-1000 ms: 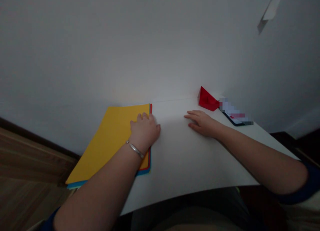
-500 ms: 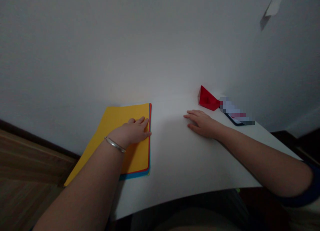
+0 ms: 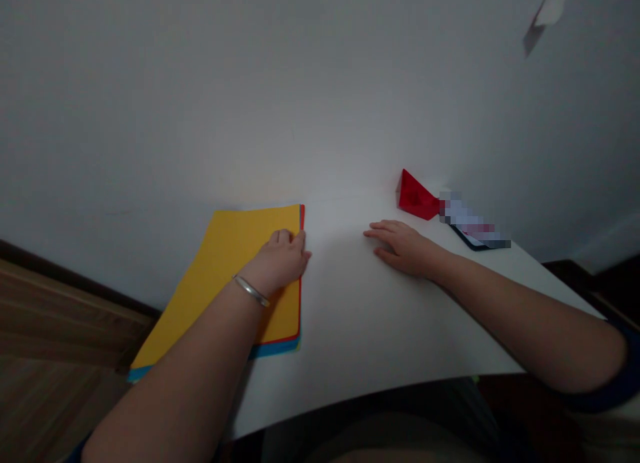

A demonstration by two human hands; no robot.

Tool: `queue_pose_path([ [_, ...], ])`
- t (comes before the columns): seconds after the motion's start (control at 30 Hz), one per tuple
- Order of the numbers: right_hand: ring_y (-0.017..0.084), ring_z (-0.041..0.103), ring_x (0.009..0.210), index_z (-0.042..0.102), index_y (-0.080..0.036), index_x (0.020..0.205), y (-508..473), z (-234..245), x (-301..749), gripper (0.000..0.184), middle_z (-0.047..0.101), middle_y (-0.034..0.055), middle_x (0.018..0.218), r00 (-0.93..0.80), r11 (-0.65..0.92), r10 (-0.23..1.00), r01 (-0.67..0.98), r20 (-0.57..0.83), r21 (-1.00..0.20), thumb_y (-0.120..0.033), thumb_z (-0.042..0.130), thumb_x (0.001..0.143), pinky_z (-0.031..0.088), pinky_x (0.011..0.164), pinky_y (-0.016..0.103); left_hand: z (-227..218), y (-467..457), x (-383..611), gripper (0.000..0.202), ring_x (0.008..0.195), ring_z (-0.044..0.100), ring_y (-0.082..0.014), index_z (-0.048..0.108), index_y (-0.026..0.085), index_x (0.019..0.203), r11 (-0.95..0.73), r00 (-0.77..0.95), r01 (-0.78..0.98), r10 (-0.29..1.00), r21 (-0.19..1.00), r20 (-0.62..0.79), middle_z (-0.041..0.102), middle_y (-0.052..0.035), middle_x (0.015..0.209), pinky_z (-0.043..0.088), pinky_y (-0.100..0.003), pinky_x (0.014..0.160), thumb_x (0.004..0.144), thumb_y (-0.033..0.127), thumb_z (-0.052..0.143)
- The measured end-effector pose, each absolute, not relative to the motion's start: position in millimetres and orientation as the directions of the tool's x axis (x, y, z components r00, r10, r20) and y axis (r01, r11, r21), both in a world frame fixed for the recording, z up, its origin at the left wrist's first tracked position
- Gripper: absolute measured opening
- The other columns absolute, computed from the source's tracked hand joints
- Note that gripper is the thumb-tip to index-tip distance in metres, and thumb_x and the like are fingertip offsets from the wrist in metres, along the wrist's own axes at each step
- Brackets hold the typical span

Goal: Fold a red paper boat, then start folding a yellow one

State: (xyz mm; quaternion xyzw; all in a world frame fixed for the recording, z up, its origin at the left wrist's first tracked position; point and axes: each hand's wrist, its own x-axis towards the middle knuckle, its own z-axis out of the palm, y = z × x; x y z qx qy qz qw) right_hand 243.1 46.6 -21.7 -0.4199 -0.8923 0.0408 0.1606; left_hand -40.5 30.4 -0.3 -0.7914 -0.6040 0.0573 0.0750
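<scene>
My left hand [image 3: 283, 259], with a silver bangle at the wrist, rests on the yellow paper [image 3: 245, 239] at the top of a stack. Its fingers are a little bent, and the thumb and index tips reach the stack's right edge with a small gap between them. Red and blue sheets [image 3: 277, 348] show from under the yellow one along the right and front edges. My right hand [image 3: 400, 246] lies on the white table [image 3: 345, 316], fingers stretched out and holding nothing. Just beyond it stands a folded red paper piece [image 3: 416, 196].
A dark-edged flat object [image 3: 473, 226], partly blurred out, lies at the table's right beside the red piece. The pale wall [image 3: 320, 89] rises behind the table. Wooden furniture [image 3: 65, 316] stands at the left, and a white tag [image 3: 553, 6] hangs on the wall.
My left hand has slid right to the stack's edge and its fingers have bent. The yellow sheet has shifted slightly, with blue now showing at the lower left. My right hand stays almost still.
</scene>
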Motion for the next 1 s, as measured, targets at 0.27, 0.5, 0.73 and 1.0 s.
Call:
queue_pose_path([
  [0.27,0.022,0.055,0.119,0.063,-0.019,0.123,11.0,-1.2,181.9,0.037,0.06,0.0109,0.132,-0.859,0.855,0.463,0.367,0.219,-0.367,-0.024,0.059,0.086,0.042,0.103,0.04,-3.4,45.0,-32.0,0.043,0.109,0.057,-0.0323,0.06,0.015,0.125,-0.046,0.03,0.997,0.972,0.064,0.233,0.062,-0.0188,0.114,0.045,-0.045,0.093,0.093,0.031,0.036],
  [0.5,0.019,0.055,0.119,0.065,-0.015,0.118,38.1,-13.9,139.8,0.032,0.064,0.0113,0.127,-0.849,0.909,0.388,0.289,0.358,-0.301,-0.015,0.057,0.087,0.04,0.105,0.036,-10.9,60.9,-34.4,0.047,0.111,0.059,-0.0255,0.06,0.012,0.121,-0.143,-0.104,0.738,0.941,0.659,0.321,0.065,-0.0148,0.119,0.043,-0.038,0.099,0.093,0.04,0.034],
  [0.73,0.016,0.063,0.109,0.07,-0.016,0.103,54.6,-13.6,114.6,0.022,0.071,0.0098,0.113,-0.946,0.988,0.123,0.088,0.299,-0.131,-0.018,0.051,0.094,0.046,0.098,0.031,-3.7,61.3,-39.6,0.036,0.114,0.057,-0.0216,0.061,0.011,0.112,-0.069,-0.231,0.522,0.948,0.85,0.218,0.064,-0.0128,0.122,0.039,-0.036,0.105,0.089,0.03,0.04],
  [1.0,0.014,0.064,0.109,0.07,-0.016,0.104,69.2,-10.2,108.0,0.022,0.071,0.0083,0.116,-0.983,0.998,0.028,0.017,0.181,-0.06,-0.014,0.05,0.094,0.046,0.097,0.028,-10.8,67.1,-42.8,0.035,0.116,0.057,-0.022,0.063,0.012,0.112,-0.009,-0.27,0.466,0.951,0.885,0.152,0.064,-0.0112,0.123,0.039,-0.035,0.105,0.084,0.027,0.049],
])
